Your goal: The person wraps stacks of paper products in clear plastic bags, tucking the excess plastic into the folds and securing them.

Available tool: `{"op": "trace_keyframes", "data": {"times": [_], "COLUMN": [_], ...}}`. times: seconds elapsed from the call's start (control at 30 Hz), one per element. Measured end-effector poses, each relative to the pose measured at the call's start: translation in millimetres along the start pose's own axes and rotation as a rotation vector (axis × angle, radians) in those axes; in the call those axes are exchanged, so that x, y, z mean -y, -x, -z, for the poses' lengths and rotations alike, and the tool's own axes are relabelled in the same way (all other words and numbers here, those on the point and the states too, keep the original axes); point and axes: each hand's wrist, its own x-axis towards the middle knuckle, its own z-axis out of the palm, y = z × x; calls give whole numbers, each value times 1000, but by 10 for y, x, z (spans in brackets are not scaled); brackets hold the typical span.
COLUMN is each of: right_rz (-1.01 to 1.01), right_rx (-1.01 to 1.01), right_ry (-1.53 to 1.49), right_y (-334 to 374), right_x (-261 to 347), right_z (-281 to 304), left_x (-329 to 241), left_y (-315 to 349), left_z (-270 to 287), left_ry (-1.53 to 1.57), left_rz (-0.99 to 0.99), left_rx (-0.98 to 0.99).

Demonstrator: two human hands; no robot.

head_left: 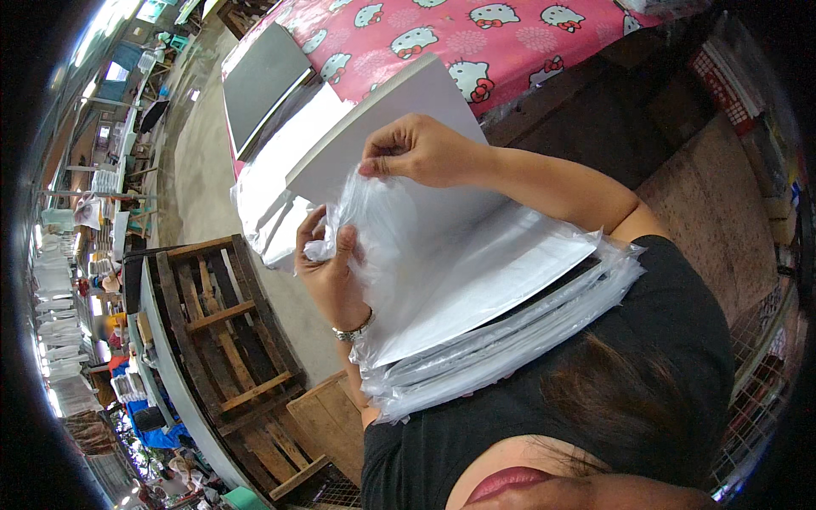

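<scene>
My right hand (425, 153) is closed in a pinch, with thumb and fingertips on the edge of a clear plastic bag (382, 221). My left hand (327, 259), with a metal watch (353, 328) on its wrist, curls around bunched film of the same bag, lower and to the left. Beneath both hands, a pile of flat white sheets in clear plastic (510, 336) lies close against my body. Just beyond my right hand stands a thick white slab with a grey edge (374, 123), perhaps a stack of boards. What the bag contains cannot be made out.
A pink patterned cloth (527, 42) covers the table behind. At its left end rest a dark grey board (268, 85) and white plastic-wrapped material (263, 208). A wooden pallet (225, 323) leans at the left. A red crate (722, 85) is at the far right.
</scene>
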Motion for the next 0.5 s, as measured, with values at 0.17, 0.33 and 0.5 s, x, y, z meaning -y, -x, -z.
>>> {"op": "trace_keyframes", "data": {"times": [0.17, 0.33, 0.5], "right_rz": [70, -203, -80], "right_rx": [-185, 503, 174], "right_ry": [-454, -286, -64], "right_y": [62, 393, 195], "right_x": [-31, -176, -49], "right_z": [-268, -87, 279], "left_x": [166, 190, 354], "left_y": [136, -2, 138], "left_z": [-17, 514, 453], "left_ry": [136, 601, 287], "left_rz": [180, -41, 52], "left_rx": [-19, 360, 145]}}
